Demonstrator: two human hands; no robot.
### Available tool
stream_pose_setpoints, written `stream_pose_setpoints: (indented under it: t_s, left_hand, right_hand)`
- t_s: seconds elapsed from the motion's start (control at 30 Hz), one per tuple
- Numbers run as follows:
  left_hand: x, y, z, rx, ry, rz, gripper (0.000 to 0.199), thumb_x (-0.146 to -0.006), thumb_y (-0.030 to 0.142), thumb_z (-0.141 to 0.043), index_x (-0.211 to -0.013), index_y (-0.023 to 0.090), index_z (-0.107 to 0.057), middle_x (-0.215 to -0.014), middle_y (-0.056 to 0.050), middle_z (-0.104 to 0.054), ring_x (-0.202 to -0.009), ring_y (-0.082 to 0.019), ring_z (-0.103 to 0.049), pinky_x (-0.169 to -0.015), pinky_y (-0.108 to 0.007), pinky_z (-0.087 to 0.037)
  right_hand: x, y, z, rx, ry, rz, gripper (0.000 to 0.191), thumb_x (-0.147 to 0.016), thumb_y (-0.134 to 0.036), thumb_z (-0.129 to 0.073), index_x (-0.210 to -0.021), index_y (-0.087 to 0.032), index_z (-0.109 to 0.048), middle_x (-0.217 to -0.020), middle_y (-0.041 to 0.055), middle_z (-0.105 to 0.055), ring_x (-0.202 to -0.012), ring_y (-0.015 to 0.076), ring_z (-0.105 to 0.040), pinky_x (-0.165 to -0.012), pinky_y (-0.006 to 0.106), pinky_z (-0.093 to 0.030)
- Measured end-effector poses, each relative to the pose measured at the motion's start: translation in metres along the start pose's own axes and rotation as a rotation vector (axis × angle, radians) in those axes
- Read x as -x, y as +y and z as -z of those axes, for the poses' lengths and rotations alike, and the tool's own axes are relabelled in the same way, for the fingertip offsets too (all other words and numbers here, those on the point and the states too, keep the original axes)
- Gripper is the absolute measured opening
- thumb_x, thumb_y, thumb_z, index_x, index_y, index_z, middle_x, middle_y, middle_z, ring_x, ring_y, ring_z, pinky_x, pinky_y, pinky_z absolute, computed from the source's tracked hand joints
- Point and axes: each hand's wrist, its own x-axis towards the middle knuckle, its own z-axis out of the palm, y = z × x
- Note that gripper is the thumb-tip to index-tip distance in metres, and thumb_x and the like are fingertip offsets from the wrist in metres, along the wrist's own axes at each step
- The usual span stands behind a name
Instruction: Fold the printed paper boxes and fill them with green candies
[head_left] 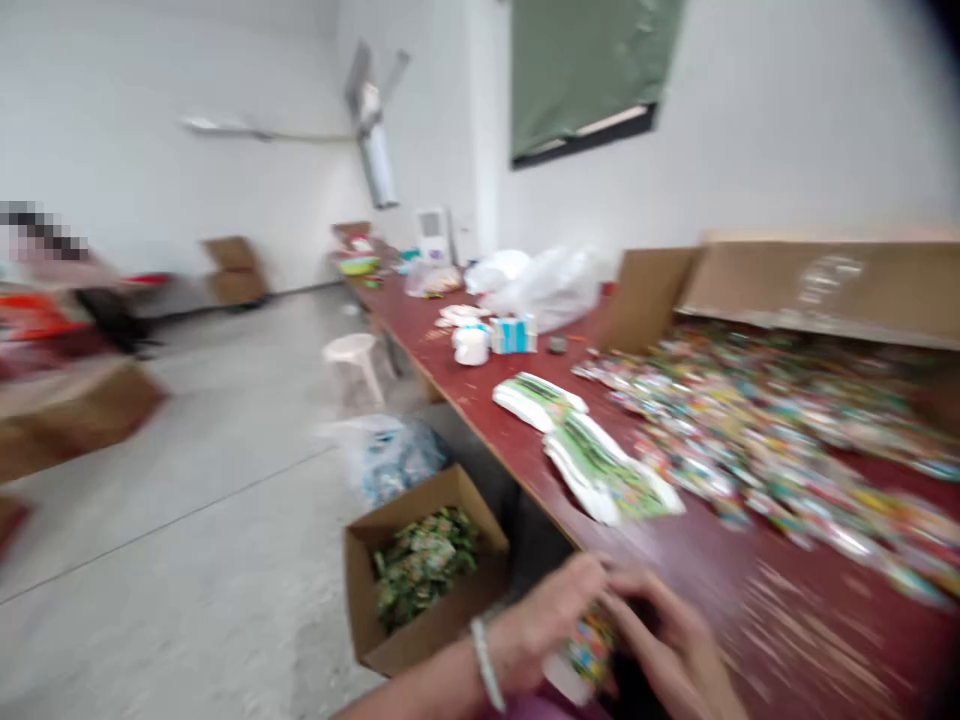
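Note:
Both of my hands meet at the near edge of the red table, low in the head view. My left hand (559,610), with a pale band at the wrist, has its fingers closed on a colourful packet (589,650) that hangs below them. Beside it, my right hand (660,620) has bent fingers touching the packet's top; blur hides its exact grip. Green and white flat bags (600,465) lie in stacks just beyond the hands. To the right spreads a large heap of small shiny wrapped pieces (735,430).
An open carton (360,600) of green packets stands on the floor left of the table (712,590). Behind it are a clear bag (394,460) and a white stool (352,350). A large carton (817,285) backs the heap. A person (60,260) is at far left.

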Motion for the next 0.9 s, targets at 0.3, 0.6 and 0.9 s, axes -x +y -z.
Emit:
stream_pose_setpoints:
  t_s: [0.3,0.6,0.9]
  left_hand:
    - [-0.014,0.018,0.05,-0.191,-0.003,0.172,0.063,-0.072,0.039,-0.08,-0.128,0.02,-0.059,-0.093,-0.003,-0.06,-0.079,-0.017,-0.058,-0.065,-0.026,-0.046]
    - [-0.005,0.032,0.115,-0.735,-0.372,0.334,0.034,-0.059,0.02,-0.071,-0.093,0.019,-0.07,-0.08,0.003,-0.062,-0.075,-0.015,-0.054,-0.064,-0.023,-0.039]
    - [-0.025,0.027,0.071,-0.115,-0.231,0.216,0.039,-0.071,0.019,-0.058,-0.108,0.018,-0.047,-0.088,-0.006,-0.071,-0.063,-0.018,-0.071,-0.057,-0.024,-0.049]
  right_hand:
    - [-0.067,0.048,0.084,0.38,0.212,0.013,0.028,-0.096,-0.033,-0.048,-0.111,-0.02,-0.068,-0.113,0.0099,-0.071,-0.1,0.024,-0.066,-0.083,0.035,-0.052]
    - [-0.115,0.105,0.107,0.728,0.401,-0.089,0.025,-0.091,-0.022,-0.053,-0.109,-0.013,-0.066,-0.111,0.0208,-0.066,-0.113,0.0353,-0.053,-0.098,0.05,-0.039]
    - [-0.072,0.054,0.109,0.298,0.191,-0.147,0.042,-0.098,-0.048,-0.044,-0.111,-0.015,-0.066,-0.081,0.0051,-0.069,-0.069,0.0186,-0.06,-0.063,0.029,-0.047]
